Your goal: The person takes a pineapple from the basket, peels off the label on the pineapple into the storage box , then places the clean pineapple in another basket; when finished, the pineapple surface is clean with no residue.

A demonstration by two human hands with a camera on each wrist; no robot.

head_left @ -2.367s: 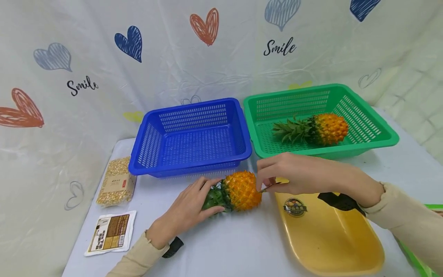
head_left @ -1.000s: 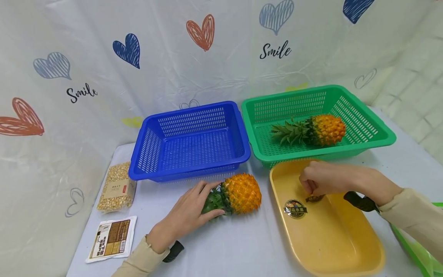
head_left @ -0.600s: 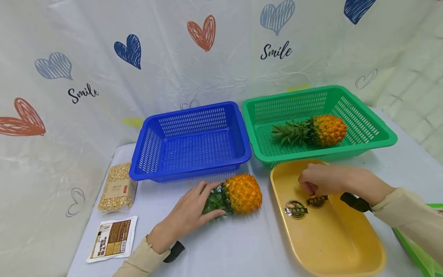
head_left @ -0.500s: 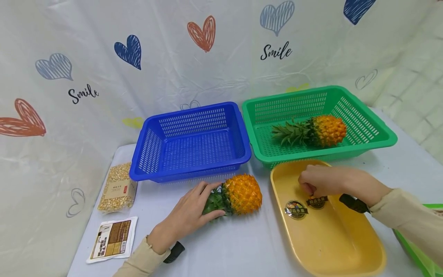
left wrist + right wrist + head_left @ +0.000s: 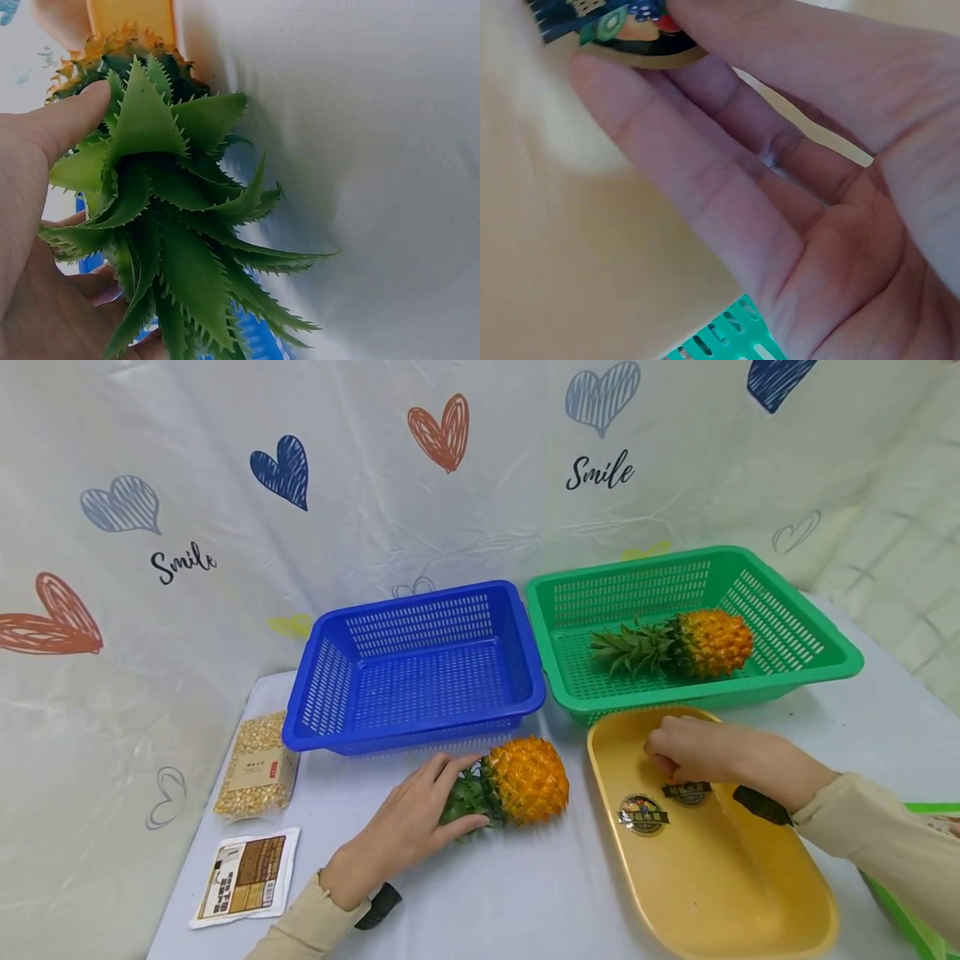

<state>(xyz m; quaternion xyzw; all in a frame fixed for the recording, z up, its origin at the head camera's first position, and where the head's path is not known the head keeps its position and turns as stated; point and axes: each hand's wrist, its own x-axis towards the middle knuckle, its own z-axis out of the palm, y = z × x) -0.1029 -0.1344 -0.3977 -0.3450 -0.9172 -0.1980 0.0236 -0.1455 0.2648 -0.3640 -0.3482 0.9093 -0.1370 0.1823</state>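
A small orange pineapple (image 5: 527,781) lies on its side on the white-covered table. My left hand (image 5: 408,814) grips its green crown, thumb and fingers around the spiky leaves (image 5: 169,202) in the left wrist view. My right hand (image 5: 697,752) is over the far end of a yellow tray (image 5: 697,877). Between thumb and forefinger it pinches a dark sticker (image 5: 634,34) with fruit pictures. Whether the sticker touches the tray is unclear. A similar round sticker (image 5: 642,815) is on the tray's left side.
Behind stand a blue basket (image 5: 412,727) and a green basket (image 5: 705,693); a second pineapple (image 5: 712,643) lies in the green one. At left are a bag of yellow kernels (image 5: 257,768) and a flat white-and-brown packet (image 5: 246,877). A green-edged item (image 5: 900,918) is at lower right.
My right hand has moved from the pineapple's base to the yellow tray, carrying the sticker, and now stays nearly still there. My left hand keeps its grip on the crown.
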